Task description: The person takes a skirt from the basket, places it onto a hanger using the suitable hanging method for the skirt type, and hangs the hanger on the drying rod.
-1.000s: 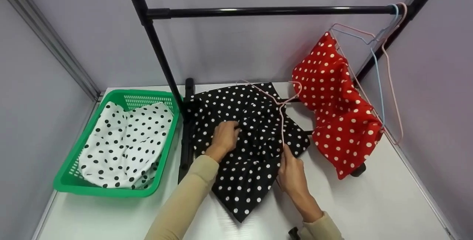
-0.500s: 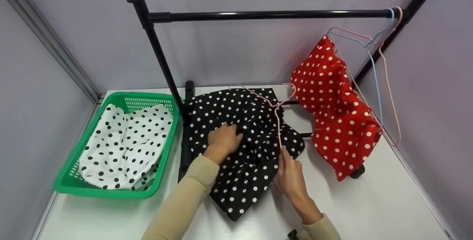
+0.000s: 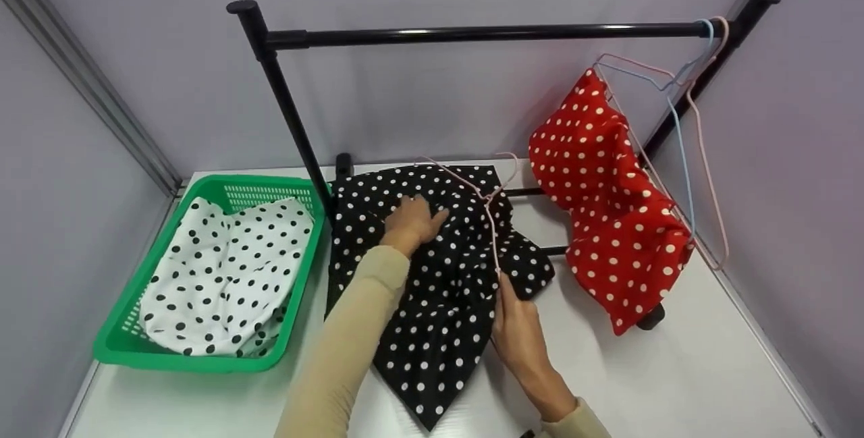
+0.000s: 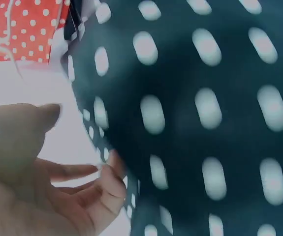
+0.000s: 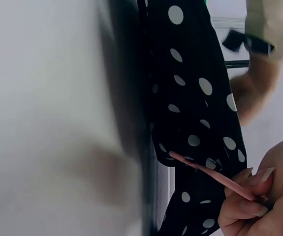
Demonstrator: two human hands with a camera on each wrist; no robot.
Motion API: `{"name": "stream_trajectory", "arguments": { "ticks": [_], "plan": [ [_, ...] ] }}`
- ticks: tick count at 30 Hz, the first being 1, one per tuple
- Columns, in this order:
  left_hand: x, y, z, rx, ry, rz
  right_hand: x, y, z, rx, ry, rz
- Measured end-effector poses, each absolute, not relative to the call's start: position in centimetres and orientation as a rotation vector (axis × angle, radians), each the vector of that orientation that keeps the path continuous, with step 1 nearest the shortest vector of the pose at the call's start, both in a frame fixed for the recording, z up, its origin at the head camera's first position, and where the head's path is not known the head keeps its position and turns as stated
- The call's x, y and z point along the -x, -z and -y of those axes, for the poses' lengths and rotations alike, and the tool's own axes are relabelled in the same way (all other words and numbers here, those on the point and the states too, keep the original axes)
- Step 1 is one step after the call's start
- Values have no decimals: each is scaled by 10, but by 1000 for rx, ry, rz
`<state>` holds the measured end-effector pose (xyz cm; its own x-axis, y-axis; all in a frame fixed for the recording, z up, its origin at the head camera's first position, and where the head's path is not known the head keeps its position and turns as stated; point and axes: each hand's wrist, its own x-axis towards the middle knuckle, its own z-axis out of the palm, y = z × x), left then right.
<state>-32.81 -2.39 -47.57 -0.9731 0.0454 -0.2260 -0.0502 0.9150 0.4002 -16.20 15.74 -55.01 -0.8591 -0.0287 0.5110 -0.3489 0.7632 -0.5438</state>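
A black cloth with white dots (image 3: 439, 330) lies rumpled on the table, its near corner pointing toward me. A pink clothes hanger (image 3: 491, 225) overlaps its right part, hook toward the wall; its far side is partly hidden by cloth. My right hand (image 3: 520, 337) pinches the hanger's near arm between thumb and fingers, seen also in the right wrist view as a pink rod (image 5: 215, 174). Over the cloth's upper middle is my left hand (image 3: 413, 224), thumb out to the side. In the left wrist view its bent fingers (image 4: 112, 184) are at a cloth fold, thumb apart.
A black garment rack (image 3: 472, 34) spans the back. At its right end hang pink and blue hangers (image 3: 680, 148) and a red cloth with white dots (image 3: 607, 208). On the left, a green basket (image 3: 189, 364) holds a white cloth with black dots (image 3: 226, 279).
My left hand has moved up the black cloth, toward the wall, and its thumb has spread. The right hand, still pinching the hanger, has shifted slightly left with it.
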Motion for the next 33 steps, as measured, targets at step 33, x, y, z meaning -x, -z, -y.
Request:
{"name": "stream_trajectory", "arguments": {
  "ticks": [33],
  "plan": [
    [327,511,-19,-181,-549,-2852,166,548,-141,-358,-910,2442]
  ]
}}
